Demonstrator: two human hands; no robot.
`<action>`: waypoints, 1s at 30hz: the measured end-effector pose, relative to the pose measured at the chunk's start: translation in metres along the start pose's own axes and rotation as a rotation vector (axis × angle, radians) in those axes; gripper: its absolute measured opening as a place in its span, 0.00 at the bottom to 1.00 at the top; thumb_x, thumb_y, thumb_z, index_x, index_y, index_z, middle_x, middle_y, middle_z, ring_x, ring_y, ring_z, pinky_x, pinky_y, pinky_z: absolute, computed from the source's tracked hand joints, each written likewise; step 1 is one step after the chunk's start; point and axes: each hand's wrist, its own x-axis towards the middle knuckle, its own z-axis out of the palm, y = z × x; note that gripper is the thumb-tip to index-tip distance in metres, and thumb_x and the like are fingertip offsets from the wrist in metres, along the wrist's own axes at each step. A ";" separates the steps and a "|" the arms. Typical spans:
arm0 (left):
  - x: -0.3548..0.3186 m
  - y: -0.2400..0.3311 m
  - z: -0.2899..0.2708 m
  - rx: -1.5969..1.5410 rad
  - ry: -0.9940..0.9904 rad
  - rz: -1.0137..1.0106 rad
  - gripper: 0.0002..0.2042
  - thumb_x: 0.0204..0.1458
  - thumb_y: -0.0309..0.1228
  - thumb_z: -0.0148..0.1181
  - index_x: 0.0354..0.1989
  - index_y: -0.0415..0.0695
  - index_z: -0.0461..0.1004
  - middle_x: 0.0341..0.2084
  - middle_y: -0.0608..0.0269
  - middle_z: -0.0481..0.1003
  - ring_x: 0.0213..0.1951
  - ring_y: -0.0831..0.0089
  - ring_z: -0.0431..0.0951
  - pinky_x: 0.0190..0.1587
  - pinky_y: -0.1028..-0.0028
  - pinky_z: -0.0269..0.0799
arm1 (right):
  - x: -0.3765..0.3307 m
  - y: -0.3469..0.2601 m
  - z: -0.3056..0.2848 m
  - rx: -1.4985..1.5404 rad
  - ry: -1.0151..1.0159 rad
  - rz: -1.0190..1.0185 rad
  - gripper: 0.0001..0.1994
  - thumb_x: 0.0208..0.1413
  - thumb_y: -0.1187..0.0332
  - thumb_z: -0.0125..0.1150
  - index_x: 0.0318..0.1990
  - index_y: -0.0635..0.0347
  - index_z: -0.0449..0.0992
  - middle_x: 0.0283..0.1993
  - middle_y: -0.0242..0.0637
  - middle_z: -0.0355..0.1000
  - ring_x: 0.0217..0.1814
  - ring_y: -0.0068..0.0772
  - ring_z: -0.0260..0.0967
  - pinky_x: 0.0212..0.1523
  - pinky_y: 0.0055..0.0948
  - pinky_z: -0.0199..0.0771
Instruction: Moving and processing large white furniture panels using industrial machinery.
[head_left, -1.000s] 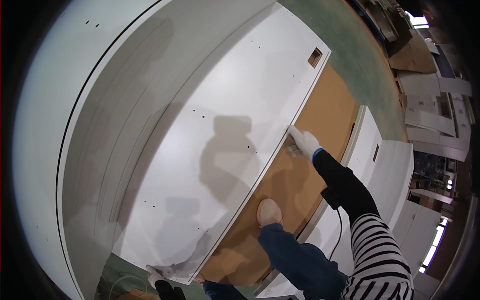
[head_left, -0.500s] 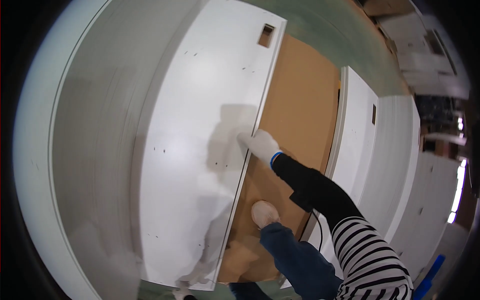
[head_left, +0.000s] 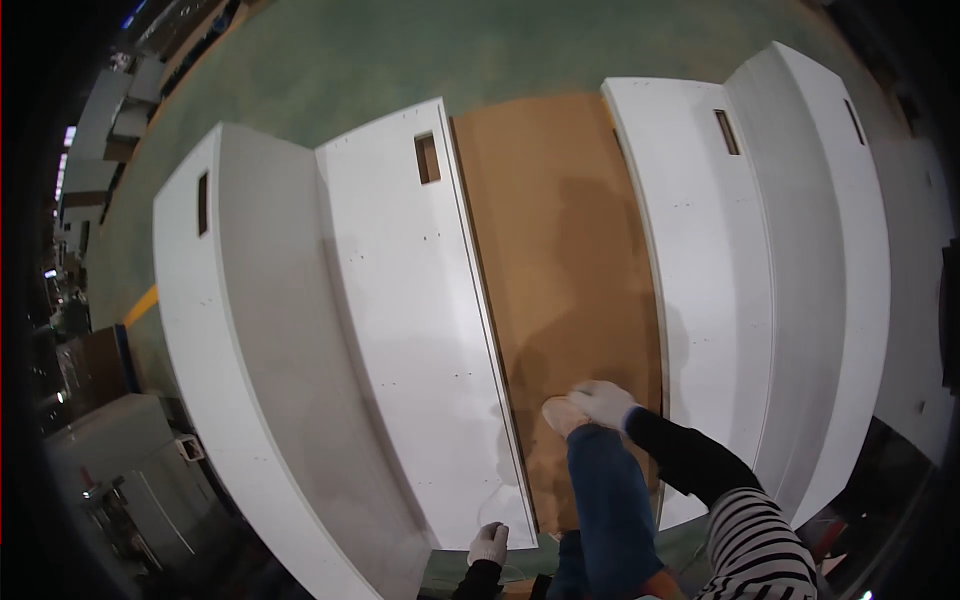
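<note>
Head view: a white panel (head_left: 410,330) is seen left of centre, sloping from the upper middle down to the lower middle of the frame. A cutout (head_left: 428,158) is made near its top right corner, small dark holes are scattered over its face, and its right edge is lined by a thin groove. At its lower end, near the bottom of the frame, the gloved left hand (head_left: 488,543) is placed with fingers bent; whether the edge is grasped cannot be told.

Right of the panel, a brown board (head_left: 560,200) is laid lengthwise through the middle of the frame. On its lower part a shoe (head_left: 560,415) is planted, below which a blue trouser leg (head_left: 610,490) is seen. The gloved right hand (head_left: 603,404) is held just beside the shoe, over the board, well apart from the panel; its fingers are blurred, and it cannot be told whether anything is gripped. Its arm is covered by a black and striped sleeve (head_left: 760,550).

The board is flanked at right by a second panel (head_left: 690,270), joined by a grey wall (head_left: 805,200). Another grey wall (head_left: 290,300) is seen at left. Green floor (head_left: 400,50) is shown along the top.
</note>
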 end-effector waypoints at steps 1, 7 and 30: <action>-0.009 0.008 -0.010 0.052 0.012 0.042 0.23 0.55 0.50 0.57 0.50 0.45 0.79 0.43 0.53 0.81 0.48 0.58 0.80 0.52 0.65 0.73 | -0.034 0.010 -0.015 -0.022 0.094 0.089 0.26 0.57 0.48 0.50 0.47 0.62 0.79 0.44 0.54 0.77 0.51 0.53 0.74 0.52 0.43 0.71; -0.025 0.001 -0.032 0.093 0.069 0.282 0.21 0.54 0.47 0.57 0.47 0.44 0.80 0.34 0.53 0.82 0.40 0.59 0.82 0.46 0.64 0.75 | -0.258 0.073 -0.056 0.274 0.528 0.393 0.23 0.57 0.54 0.49 0.42 0.66 0.80 0.29 0.43 0.78 0.32 0.35 0.77 0.40 0.35 0.75; -0.239 0.004 0.279 1.066 -0.097 0.866 0.21 0.60 0.47 0.46 0.46 0.42 0.75 0.41 0.48 0.76 0.41 0.50 0.78 0.44 0.57 0.73 | -0.851 0.318 0.278 0.751 0.990 0.544 0.24 0.57 0.47 0.48 0.40 0.60 0.81 0.35 0.40 0.80 0.40 0.39 0.79 0.43 0.37 0.77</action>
